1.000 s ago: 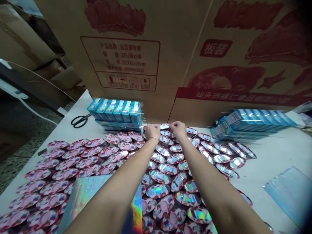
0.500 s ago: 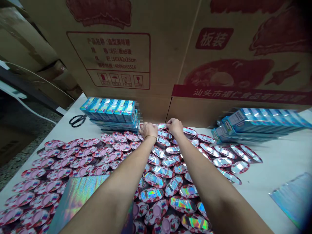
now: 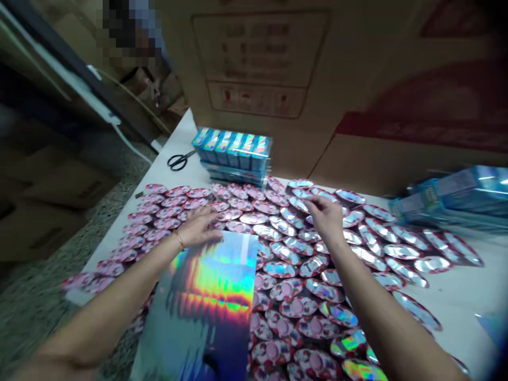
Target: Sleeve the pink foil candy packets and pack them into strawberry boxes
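Note:
My left hand [image 3: 200, 226], wearing a thin bracelet, is over the top left corner of a shiny rainbow-reflecting sheet [image 3: 222, 323]. Its fingers look stretched and slightly apart, though blurred; whether they touch the sheet I cannot tell. My right hand [image 3: 326, 216] is pinched above the far rows of oval pieces; anything between its fingertips is too small to make out. Pink ovals with red patterns and a round pink centre [image 3: 298, 307] lie in packed rows around the sheet. Many toward the right carry a shiny silver covering, like this silver-topped oval [image 3: 282, 225].
Blue boxes in clear wrap [image 3: 234, 159] stand at the back left, and more blue boxes [image 3: 464, 198] at the right. Black-handled scissors [image 3: 178, 161] lie near the left edge. A large cardboard carton [image 3: 357, 79] walls off the back. Another person [image 3: 135, 32] is partly visible behind.
My view has swung left. My left hand has moved from the far rows toward me and left, to the sheet, and its fingers have spread. My right hand remains pinched over the far ovals.

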The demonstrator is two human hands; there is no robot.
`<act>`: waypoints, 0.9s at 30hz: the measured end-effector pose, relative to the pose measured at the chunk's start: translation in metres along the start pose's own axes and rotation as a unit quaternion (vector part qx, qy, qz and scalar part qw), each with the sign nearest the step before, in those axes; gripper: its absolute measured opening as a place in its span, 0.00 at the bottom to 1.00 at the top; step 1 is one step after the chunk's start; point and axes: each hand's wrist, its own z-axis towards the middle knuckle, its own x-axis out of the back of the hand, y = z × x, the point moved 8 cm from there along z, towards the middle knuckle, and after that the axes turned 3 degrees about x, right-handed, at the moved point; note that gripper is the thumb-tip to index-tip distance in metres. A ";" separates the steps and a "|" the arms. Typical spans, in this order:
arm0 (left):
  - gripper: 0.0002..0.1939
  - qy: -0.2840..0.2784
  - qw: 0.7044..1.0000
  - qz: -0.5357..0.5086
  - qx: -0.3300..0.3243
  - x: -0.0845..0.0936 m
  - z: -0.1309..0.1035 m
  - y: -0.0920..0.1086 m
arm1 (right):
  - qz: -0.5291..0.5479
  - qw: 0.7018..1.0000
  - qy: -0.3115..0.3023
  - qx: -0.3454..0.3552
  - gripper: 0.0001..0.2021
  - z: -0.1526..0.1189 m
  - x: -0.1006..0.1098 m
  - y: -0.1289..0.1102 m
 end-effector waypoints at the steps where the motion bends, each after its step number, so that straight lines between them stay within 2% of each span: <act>1: 0.24 -0.015 1.000 0.013 0.013 -0.005 -0.012 -0.014 | 0.003 0.998 -0.050 0.037 0.10 -0.016 -0.020 -0.019; 3: 0.22 -0.021 0.999 0.021 0.030 -0.018 -0.025 -0.029 | -0.023 0.982 -0.140 0.121 0.11 -0.049 -0.062 -0.058; 5: 0.20 0.006 0.999 0.016 0.042 -0.030 -0.026 -0.032 | -0.100 0.956 -0.209 0.182 0.12 -0.077 -0.100 -0.082; 7: 0.18 0.045 0.998 0.005 0.048 -0.037 -0.025 -0.030 | -0.199 0.924 -0.250 0.209 0.12 -0.098 -0.126 -0.088; 9: 0.16 0.079 0.996 -0.012 0.051 -0.041 -0.026 -0.029 | -0.271 0.901 -0.262 0.216 0.12 -0.111 -0.139 -0.082; 12: 0.16 0.107 0.992 -0.031 0.056 -0.043 -0.029 -0.032 | -0.308 0.895 -0.238 0.218 0.14 -0.122 -0.139 -0.069; 15: 0.15 0.112 0.990 -0.042 0.071 -0.043 -0.030 -0.036 | -0.304 0.890 -0.225 0.254 0.15 -0.133 -0.137 -0.061; 18: 0.14 0.110 0.990 -0.052 0.076 -0.043 -0.029 -0.037 | -0.290 0.882 -0.227 0.295 0.15 -0.144 -0.134 -0.059; 20: 0.14 0.108 0.990 -0.056 0.075 -0.043 -0.028 -0.036 | -0.273 0.888 -0.225 0.294 0.14 -0.146 -0.127 -0.062; 24: 0.13 0.102 0.990 -0.046 0.090 -0.039 -0.028 -0.035 | -0.190 0.925 -0.232 0.235 0.11 -0.130 -0.102 -0.082; 27: 0.15 0.110 0.992 -0.016 0.060 -0.032 -0.026 -0.019 | -0.096 0.953 -0.258 0.126 0.10 -0.107 -0.082 -0.093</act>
